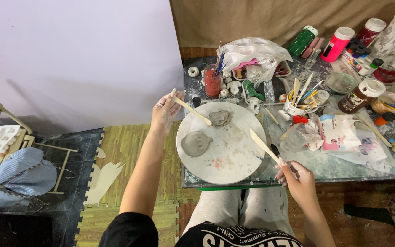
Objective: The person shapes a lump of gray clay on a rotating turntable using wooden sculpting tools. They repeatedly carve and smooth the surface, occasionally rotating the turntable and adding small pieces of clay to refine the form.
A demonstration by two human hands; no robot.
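Clay, grey and soft-looking, sits in two pieces on a round white board that lies on the glass desk. A flattened oval clay piece lies at about nine o'clock on the board, and a smaller rough clay lump sits near twelve o'clock.

At the board's ten o'clock edge, the left hand holds a thin wooden stick; its fingers are pinching one end, and the other end reaches almost to the clay lump. At the board's four o'clock edge, the right hand holds a flat wooden modelling knife, its fingers closed around the handle and its blade lying over the rim of the board.

Beyond the board, at twelve o'clock, stands a red cup of brushes, with a white paint palette wrapped in clear plastic behind it. Toward two o'clock the desk is crowded with paint bottles, a brown jar and a small cup of tools.
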